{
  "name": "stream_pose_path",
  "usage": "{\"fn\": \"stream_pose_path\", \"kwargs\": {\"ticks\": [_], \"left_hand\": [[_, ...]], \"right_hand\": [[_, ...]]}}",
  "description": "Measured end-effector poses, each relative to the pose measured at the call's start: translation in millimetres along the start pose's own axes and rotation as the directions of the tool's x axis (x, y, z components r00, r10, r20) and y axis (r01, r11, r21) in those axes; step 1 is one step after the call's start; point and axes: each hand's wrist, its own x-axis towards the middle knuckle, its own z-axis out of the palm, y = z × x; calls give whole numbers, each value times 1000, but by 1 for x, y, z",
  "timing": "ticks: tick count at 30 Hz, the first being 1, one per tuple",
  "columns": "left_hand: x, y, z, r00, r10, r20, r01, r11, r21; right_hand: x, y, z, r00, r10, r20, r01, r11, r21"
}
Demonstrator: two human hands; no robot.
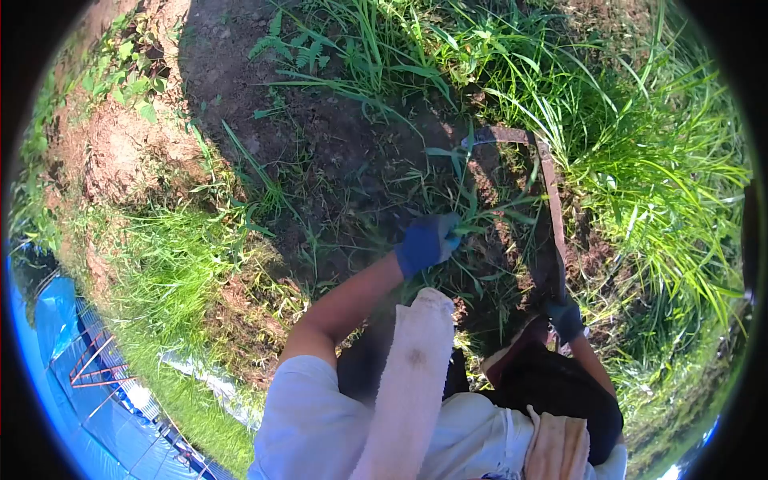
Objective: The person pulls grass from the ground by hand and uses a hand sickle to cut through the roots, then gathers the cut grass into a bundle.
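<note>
My left hand (pixel 430 242), in a blue glove, is closed round a tuft of green grass (pixel 474 214) low over the soil. On the right, my gloved right hand (pixel 566 320) grips the lower end of a sickle (pixel 552 192). The sickle's long handle points away from me. Its blade (pixel 500 136) reaches left from the far end, just beyond the tuft. My right fingers are partly in shadow.
Tall grass (pixel 640 176) grows thickly on the right. Shaded bare soil (pixel 232 72) with small weeds lies ahead. A shoe (pixel 516 352) shows beside my right hand. Blue sheeting (pixel 60 320) and metal bars are at the lower left. A pale towel (pixel 412 376) hangs before me.
</note>
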Motion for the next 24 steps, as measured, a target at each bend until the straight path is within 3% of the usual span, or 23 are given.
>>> {"fn": "stream_pose_path", "kwargs": {"ticks": [1,2,3,4,5,7,8,12,14,15,16,17,18,19,20,21,22,23,24], "left_hand": [[0,14,-2,989,50,141,-76,980,186],[7,7,-2,989,48,142,-72,982,172],[21,-7,-9,989,126,-83,-113,982,152],[37,-21,-19,931,196,-307,-156,977,148],[57,-27,-42,955,130,-267,-52,958,283],[91,-32,-88,964,-25,-264,157,855,494],[104,-35,-102,951,-101,-292,256,786,563],[129,-75,-108,912,-183,-367,384,695,608],[120,-59,-110,852,-236,-467,486,688,539],[120,-68,-114,855,-232,-463,481,688,543],[121,-84,-119,859,-255,-444,453,783,426],[122,-98,-118,864,-277,-421,419,858,296],[118,-102,-109,864,-272,-423,416,859,299],[108,-99,-97,899,-301,-319,319,948,6],[104,-95,-86,935,-285,-211,217,930,-297],[100,-71,-82,937,-280,-208,213,932,-294],[93,-34,-82,986,-85,-140,95,993,66],[87,-17,-83,997,76,-4,-68,913,402],[98,-38,-80,998,65,-3,-59,916,398]], "right_hand": [[1,-6,-4,998,-63,19,65,988,-139],[0,-10,-7,998,-54,25,57,987,-149],[-3,-42,-11,1000,6,17,-5,1000,-24],[-4,-60,-13,998,64,11,-64,992,104],[-4,-47,-13,998,58,6,-58,993,102],[-1,-22,-11,998,-18,65,25,994,-106],[0,-17,-9,998,-25,62,31,994,-102],[-1,-54,-12,993,120,-1,-119,984,132],[-7,-47,-9,986,163,25,-164,966,201],[-6,-30,-6,990,140,0,-139,979,148],[-4,-35,-7,993,114,-26,-111,989,92],[-7,-41,-7,996,68,-62,-58,986,154],[-9,-40,-8,996,65,-67,-54,986,157],[-10,-39,-8,994,88,-66,-79,989,122],[-8,-37,-8,991,109,-71,-103,991,88],[-7,-40,-9,991,111,-76,-104,990,92],[-7,-46,-12,991,123,-52,-117,989,95],[-9,-49,-11,991,133,-25,-130,987,97],[-11,-50,-9,991,137,-14,-135,986,93]]}}
